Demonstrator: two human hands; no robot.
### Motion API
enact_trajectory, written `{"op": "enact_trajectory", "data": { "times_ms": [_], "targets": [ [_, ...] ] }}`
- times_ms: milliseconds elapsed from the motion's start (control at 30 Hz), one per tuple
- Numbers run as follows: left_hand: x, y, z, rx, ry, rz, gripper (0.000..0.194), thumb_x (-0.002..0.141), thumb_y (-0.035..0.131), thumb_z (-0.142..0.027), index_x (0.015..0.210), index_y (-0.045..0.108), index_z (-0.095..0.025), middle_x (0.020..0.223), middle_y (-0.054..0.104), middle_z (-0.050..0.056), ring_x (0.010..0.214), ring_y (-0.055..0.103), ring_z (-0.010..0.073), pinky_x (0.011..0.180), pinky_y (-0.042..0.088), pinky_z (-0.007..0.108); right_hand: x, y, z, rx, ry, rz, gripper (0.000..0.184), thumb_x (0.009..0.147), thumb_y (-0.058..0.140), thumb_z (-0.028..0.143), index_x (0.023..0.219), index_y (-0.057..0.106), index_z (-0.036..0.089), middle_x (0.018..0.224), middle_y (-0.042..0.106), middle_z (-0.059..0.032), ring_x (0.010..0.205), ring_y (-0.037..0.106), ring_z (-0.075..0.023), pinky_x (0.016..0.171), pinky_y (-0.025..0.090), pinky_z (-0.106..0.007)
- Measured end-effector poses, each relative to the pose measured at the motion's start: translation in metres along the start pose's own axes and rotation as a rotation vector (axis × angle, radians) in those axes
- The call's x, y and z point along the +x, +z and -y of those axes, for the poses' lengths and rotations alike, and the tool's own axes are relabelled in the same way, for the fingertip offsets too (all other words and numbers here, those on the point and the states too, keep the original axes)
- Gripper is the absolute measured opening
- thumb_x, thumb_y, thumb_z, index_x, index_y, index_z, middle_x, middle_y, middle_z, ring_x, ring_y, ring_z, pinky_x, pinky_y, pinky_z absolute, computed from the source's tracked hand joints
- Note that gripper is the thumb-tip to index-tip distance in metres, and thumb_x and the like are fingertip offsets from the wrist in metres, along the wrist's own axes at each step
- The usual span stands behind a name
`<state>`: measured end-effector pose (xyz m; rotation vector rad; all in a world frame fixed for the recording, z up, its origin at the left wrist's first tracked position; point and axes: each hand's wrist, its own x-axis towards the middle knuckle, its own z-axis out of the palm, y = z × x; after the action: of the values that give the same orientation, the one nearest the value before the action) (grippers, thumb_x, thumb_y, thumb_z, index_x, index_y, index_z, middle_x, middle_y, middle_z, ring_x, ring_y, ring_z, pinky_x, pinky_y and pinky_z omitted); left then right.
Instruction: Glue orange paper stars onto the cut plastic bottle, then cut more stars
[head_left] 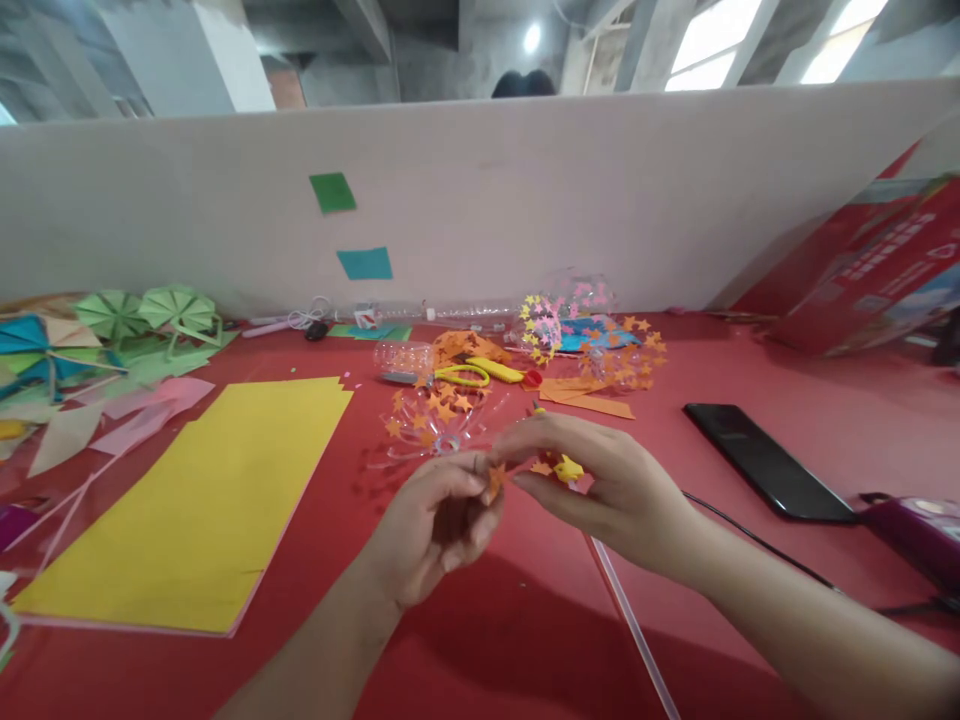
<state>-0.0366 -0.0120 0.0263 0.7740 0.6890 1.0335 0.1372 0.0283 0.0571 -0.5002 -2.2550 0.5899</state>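
Observation:
My left hand (435, 525) is curled, its fingertips pinching a small orange paper star (496, 477). My right hand (600, 490) meets it from the right, fingers pinched near the same star, with a yellow star (568, 468) and another orange star (541, 467) at its fingers. A clear thin stick (630, 625) runs from under the right hand toward the near edge. Just beyond the hands lies a cut clear plastic bottle piece (435, 425) with orange stars stuck on it.
A large yellow sheet (202, 500) lies left on the red table (465, 640). Yellow-handled scissors (480, 375), orange paper scraps (589, 395) and star-covered clear pieces (570, 315) sit behind. A black phone (765, 460) and cable lie right. Folded paper fans (142, 315) are far left.

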Motion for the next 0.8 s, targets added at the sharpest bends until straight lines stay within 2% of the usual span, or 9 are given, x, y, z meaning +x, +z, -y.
{"op": "enact_trajectory", "data": {
  "times_ms": [267, 333, 400, 467, 500, 567, 633, 700, 800],
  "targets": [
    [0.003, -0.007, -0.004, -0.161, -0.131, 0.145, 0.007, 0.065, 0.051, -0.022, 0.062, 0.050, -0.016, 0.041, 0.046, -0.005, 0.024, 0.026, 0.0012, 0.028, 0.016, 0.015, 0.014, 0.008, -0.009, 0.046, -0.134, 0.020, 0.015, 0.088, 0.057, 0.008, 0.094, 0.063, 0.020, 0.083, 0.067, -0.0023, 0.076, 0.062, -0.0123, 0.069, 0.052, -0.024],
    [0.002, -0.006, -0.003, -0.144, -0.144, 0.147, 0.008, 0.067, 0.051, -0.023, 0.062, 0.049, -0.017, 0.041, 0.045, -0.005, 0.024, 0.025, 0.0012, 0.028, 0.015, 0.016, 0.015, 0.008, -0.010, 0.067, -0.132, 0.039, 0.012, 0.088, 0.057, 0.009, 0.090, 0.063, 0.019, 0.082, 0.066, -0.0029, 0.076, 0.062, -0.0125, 0.069, 0.052, -0.024],
    [0.000, -0.005, -0.004, -0.045, -0.116, 0.081, 0.012, 0.072, 0.050, -0.026, 0.063, 0.049, -0.017, 0.042, 0.044, -0.005, 0.026, 0.024, 0.0020, 0.029, 0.014, 0.017, 0.016, 0.005, -0.012, 0.089, -0.082, 0.047, 0.010, 0.087, 0.057, 0.011, 0.085, 0.062, 0.019, 0.080, 0.066, -0.0024, 0.073, 0.062, -0.0125, 0.067, 0.051, -0.024],
    [-0.003, -0.005, -0.006, 0.183, 0.023, -0.093, 0.016, 0.078, 0.050, -0.030, 0.067, 0.051, -0.018, 0.046, 0.045, -0.005, 0.031, 0.028, 0.0039, 0.031, 0.018, 0.018, 0.018, 0.002, -0.014, 0.104, 0.022, 0.028, 0.010, 0.087, 0.057, 0.014, 0.079, 0.060, 0.020, 0.077, 0.064, -0.0013, 0.069, 0.060, -0.0125, 0.064, 0.050, -0.025],
    [-0.005, -0.006, -0.008, 0.355, 0.153, -0.223, 0.016, 0.080, 0.051, -0.030, 0.069, 0.052, -0.018, 0.050, 0.048, -0.004, 0.035, 0.032, 0.0052, 0.033, 0.023, 0.018, 0.019, 0.000, -0.015, 0.107, 0.087, 0.010, 0.011, 0.086, 0.057, 0.016, 0.076, 0.060, 0.020, 0.075, 0.063, -0.0008, 0.067, 0.059, -0.0126, 0.063, 0.050, -0.025],
    [-0.007, -0.008, -0.012, 0.794, 0.506, -0.500, 0.010, 0.081, 0.055, -0.026, 0.073, 0.056, -0.019, 0.061, 0.053, -0.002, 0.048, 0.044, 0.0086, 0.045, 0.037, 0.021, 0.021, -0.003, -0.020, 0.101, 0.201, -0.022, 0.013, 0.085, 0.057, 0.019, 0.072, 0.058, 0.021, 0.072, 0.061, -0.0003, 0.065, 0.057, -0.0129, 0.061, 0.049, -0.026],
    [-0.006, -0.012, -0.013, 1.234, 0.818, -0.666, 0.004, 0.080, 0.057, -0.020, 0.079, 0.061, -0.020, 0.076, 0.057, 0.002, 0.068, 0.054, 0.0142, 0.064, 0.047, 0.028, 0.023, -0.004, -0.025, 0.086, 0.244, -0.037, 0.014, 0.084, 0.058, 0.020, 0.070, 0.058, 0.021, 0.071, 0.060, -0.0002, 0.065, 0.057, -0.0135, 0.062, 0.048, -0.027],
    [-0.002, -0.016, -0.011, 1.544, 0.961, -0.706, 0.010, 0.079, 0.059, -0.016, 0.087, 0.064, -0.019, 0.094, 0.057, 0.008, 0.090, 0.056, 0.0211, 0.082, 0.047, 0.038, 0.023, -0.001, -0.031, 0.062, 0.221, -0.041, 0.013, 0.083, 0.059, 0.019, 0.070, 0.059, 0.021, 0.072, 0.060, -0.0007, 0.068, 0.056, -0.0144, 0.064, 0.047, -0.028],
    [0.007, -0.019, -0.001, 1.766, 0.942, -0.698, 0.019, 0.078, 0.062, -0.015, 0.097, 0.065, -0.017, 0.115, 0.052, 0.014, 0.110, 0.049, 0.0292, 0.095, 0.041, 0.048, 0.021, 0.010, -0.038, 0.039, 0.194, -0.050, 0.011, 0.083, 0.060, 0.017, 0.073, 0.062, 0.021, 0.078, 0.060, -0.0015, 0.074, 0.056, -0.0156, 0.069, 0.046, -0.029]
  ]
}}
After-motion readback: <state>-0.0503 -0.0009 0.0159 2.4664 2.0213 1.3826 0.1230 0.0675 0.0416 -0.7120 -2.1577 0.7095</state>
